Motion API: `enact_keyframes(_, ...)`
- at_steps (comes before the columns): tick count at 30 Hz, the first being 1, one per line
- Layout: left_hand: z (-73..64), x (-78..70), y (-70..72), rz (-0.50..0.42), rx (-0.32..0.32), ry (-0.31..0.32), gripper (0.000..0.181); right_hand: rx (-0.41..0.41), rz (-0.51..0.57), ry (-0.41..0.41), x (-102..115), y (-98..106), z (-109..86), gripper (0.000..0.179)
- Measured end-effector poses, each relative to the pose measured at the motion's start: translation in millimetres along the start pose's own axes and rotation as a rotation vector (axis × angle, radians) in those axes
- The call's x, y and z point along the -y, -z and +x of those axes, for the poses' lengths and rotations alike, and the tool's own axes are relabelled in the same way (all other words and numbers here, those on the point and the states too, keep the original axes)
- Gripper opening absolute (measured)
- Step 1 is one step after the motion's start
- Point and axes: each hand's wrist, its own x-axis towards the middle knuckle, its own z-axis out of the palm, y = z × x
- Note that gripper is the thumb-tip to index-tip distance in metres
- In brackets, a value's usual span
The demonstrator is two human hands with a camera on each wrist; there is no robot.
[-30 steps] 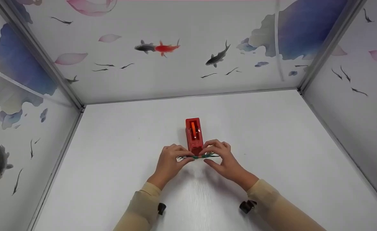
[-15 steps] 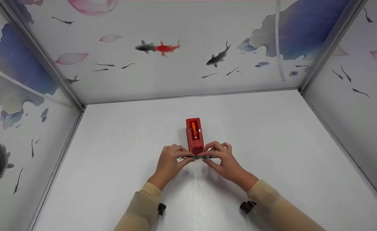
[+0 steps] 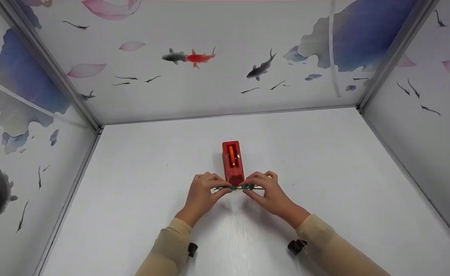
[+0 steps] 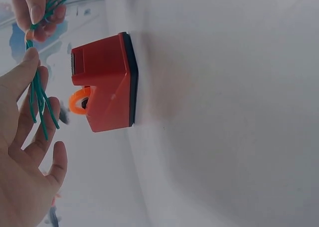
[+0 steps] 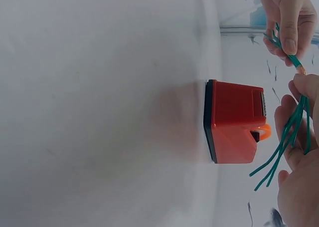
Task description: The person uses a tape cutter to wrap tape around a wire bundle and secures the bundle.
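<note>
Fingertips of my left hand [image 3: 203,194] and right hand [image 3: 267,194] pinch a bundle of green wires [image 3: 234,188], one near each side of its middle. An orange section [image 4: 30,35] shows between the two pinches; whether it is tape or bare copper I cannot tell. Loose wire ends [image 5: 286,139] fan out past the right fingers, and others spread past the left. Just beyond the hands stands a red tape dispenser [image 3: 233,165] with a black base, a toothed cutter and an orange tape roll [image 4: 79,100].
The dispenser and both hands are over a white tabletop [image 3: 152,153]. Panels printed with fish and petals, such as the back wall [image 3: 225,88], enclose it on three sides. A small black device [image 3: 297,247] sits by the right sleeve.
The right thumb has closed from a gap onto the wires. The wires on the right, spread out a second ago, now lie closer together. The left hand and dispenser hold their places.
</note>
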Motion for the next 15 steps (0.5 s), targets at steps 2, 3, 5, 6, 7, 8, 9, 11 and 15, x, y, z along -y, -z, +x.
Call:
enact_keyframes(2,-0.6,0.0,0.0,-0.009,0.002,0.009,0.021,-0.009,0.000,0.004,-1.0,1.4,-0.1,0.033)
enact_keyframes(3,-0.9,0.1,0.0,-0.011,0.001,0.011,0.021,-0.016,0.000,0.007,-1.4,2.1,-0.1,0.034)
enact_keyframes(5,-1.0,0.9,-0.5,-0.012,-0.003,0.010,0.022,-0.029,-0.006,0.015,-2.4,3.6,-0.4,0.035)
enact_keyframes(6,-0.9,1.4,-0.7,-0.010,-0.007,0.004,0.023,-0.035,-0.011,0.017,-2.9,4.2,-0.5,0.034)
enact_keyframes(7,-0.6,2.1,-1.2,-0.010,-0.009,-0.004,0.023,-0.040,-0.018,0.020,-3.7,4.6,-0.6,0.033)
enact_keyframes(8,-0.2,2.7,-1.5,-0.010,-0.013,-0.013,0.022,-0.045,-0.022,0.024,-4.5,4.8,-0.7,0.032)
enact_keyframes(9,0.2,3.3,-1.9,-0.007,-0.016,-0.023,0.022,-0.048,-0.029,0.025,-5.1,5.2,-0.8,0.030)
enact_keyframes(11,0.9,4.2,-2.5,-0.003,-0.017,-0.035,0.020,-0.054,-0.040,0.026,-6.3,5.7,-1.0,0.030)
enact_keyframes(15,1.1,4.1,-3.1,0.012,-0.002,-0.026,0.018,-0.050,-0.047,0.034,-8.2,6.7,-1.0,0.030)
